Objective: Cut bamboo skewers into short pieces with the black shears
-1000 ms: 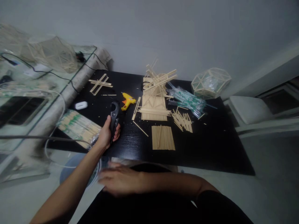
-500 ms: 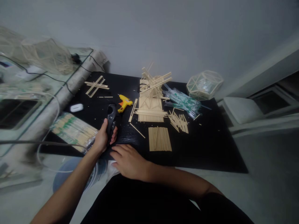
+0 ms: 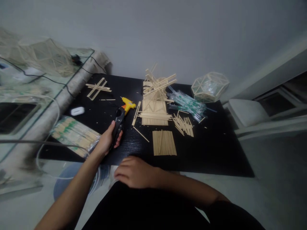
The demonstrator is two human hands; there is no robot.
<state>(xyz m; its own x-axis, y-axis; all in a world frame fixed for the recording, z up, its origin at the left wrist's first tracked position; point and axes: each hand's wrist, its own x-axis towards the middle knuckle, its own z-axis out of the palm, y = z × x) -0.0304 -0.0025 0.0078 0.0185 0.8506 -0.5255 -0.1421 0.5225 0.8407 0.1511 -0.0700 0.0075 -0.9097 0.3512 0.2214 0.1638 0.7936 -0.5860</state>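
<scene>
My left hand is wrapped round the handles of a black cutter, whose head points toward the yellow glue gun on the black mat. My right hand rests near the mat's front edge with its fingers curled under; whether it holds anything is hidden. Just right of the cutter lie a single loose stick, a flat panel of glued sticks, a larger stick panel and a pile of short cut sticks.
A tangled stick structure and clear wrapped stick packets sit at the mat's back. A geodesic stick frame stands at the back right. A packet of sticks lies left, beside a white object and crossed sticks.
My left hand has tilted the cutter so its head points right toward the glue gun. My right hand has drawn back slightly from the mat edge toward me.
</scene>
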